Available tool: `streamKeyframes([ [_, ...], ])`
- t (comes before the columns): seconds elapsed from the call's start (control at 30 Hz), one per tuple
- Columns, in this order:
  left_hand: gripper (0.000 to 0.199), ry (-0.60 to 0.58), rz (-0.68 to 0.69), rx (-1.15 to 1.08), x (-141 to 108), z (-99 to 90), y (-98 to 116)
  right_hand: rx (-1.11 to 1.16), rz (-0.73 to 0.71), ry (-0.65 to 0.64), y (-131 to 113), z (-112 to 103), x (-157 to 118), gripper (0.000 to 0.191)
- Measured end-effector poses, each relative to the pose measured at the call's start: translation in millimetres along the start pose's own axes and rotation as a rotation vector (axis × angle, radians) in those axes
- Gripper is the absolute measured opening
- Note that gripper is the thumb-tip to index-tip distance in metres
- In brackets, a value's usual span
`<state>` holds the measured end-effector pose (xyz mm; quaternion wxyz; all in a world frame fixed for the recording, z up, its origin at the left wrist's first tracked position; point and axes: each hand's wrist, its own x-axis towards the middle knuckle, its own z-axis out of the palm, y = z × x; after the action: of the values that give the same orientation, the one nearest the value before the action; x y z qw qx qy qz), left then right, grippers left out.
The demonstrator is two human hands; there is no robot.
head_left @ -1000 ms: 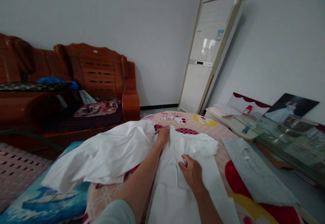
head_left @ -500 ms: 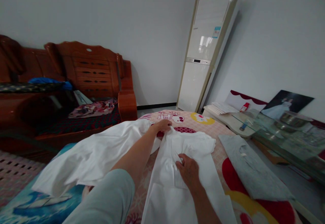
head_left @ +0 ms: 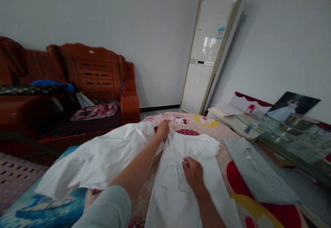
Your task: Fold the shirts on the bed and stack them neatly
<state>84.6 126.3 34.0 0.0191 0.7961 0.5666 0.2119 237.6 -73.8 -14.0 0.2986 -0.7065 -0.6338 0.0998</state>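
Observation:
A white shirt (head_left: 173,200) lies partly folded on the patterned bed cover. My left hand (head_left: 163,129) is at its far left corner, beside the neckline, fingers closed on the edge of the cloth; the fingertips are partly hidden. Nearer the middle, my right hand (head_left: 193,173) pinches a raised fold of the same shirt, thumb against fingers. A second white garment (head_left: 100,155) lies spread and wrinkled to the left, under my left forearm. To the right rests a folded grey shirt (head_left: 258,169) with its neck opening facing up.
Beneath the clothes is a pink patterned cover (head_left: 219,126). A carved wooden sofa (head_left: 95,69) stands at the left, a tall white air conditioner (head_left: 201,62) in the corner. On the right, a glass-topped cabinet (head_left: 279,138) holds a framed photo (head_left: 287,109) and a metal bowl (head_left: 300,122).
My left hand has shifted a little left, and the shirt's far left corner has come down and left with it. My right hand has moved slightly right, still pinching the fold.

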Motion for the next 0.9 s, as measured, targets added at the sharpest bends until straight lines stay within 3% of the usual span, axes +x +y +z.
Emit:
streamKeyframes([
  [0.07, 0.034, 0.053, -0.146, -0.076, -12, -4.2, -3, 0.019, 0.001, 0.016, 1, 1, 1, 0.018],
  [0.13, 0.023, 0.012, -0.228, -0.101, -26, -6.2, -7, 0.044, 0.006, 0.041, 2, 2, 2, 0.017],
  [0.23, 0.01, -0.051, -0.242, -0.132, -48, -0.8, -8, 0.091, 0.02, 0.07, 4, 2, 3, 0.016],
  [0.33, 0.014, -0.025, -0.255, -0.185, -61, 8.9, -2, 0.116, 0.023, 0.072, 4, 2, 4, 0.018],
  [0.5, 0.012, 0.008, -0.248, -0.22, -63, 14.7, 6, 0.121, 0.007, 0.069, 4, 1, 3, 0.018],
  [0.63, 0.013, 0.106, -0.348, -0.324, -62, 14.4, 0, 0.139, 0.035, 0.101, 4, 1, 3, 0.016],
  [0.7, 0.015, 0.102, -0.387, -0.328, -63, 14.8, -2, 0.131, 0.069, 0.114, 2, 0, 3, 0.015],
  [0.9, 0.015, 0.034, -0.256, -0.155, -67, 12.2, 8, 0.054, 0.107, 0.082, -4, -4, 1, 0.015],
])
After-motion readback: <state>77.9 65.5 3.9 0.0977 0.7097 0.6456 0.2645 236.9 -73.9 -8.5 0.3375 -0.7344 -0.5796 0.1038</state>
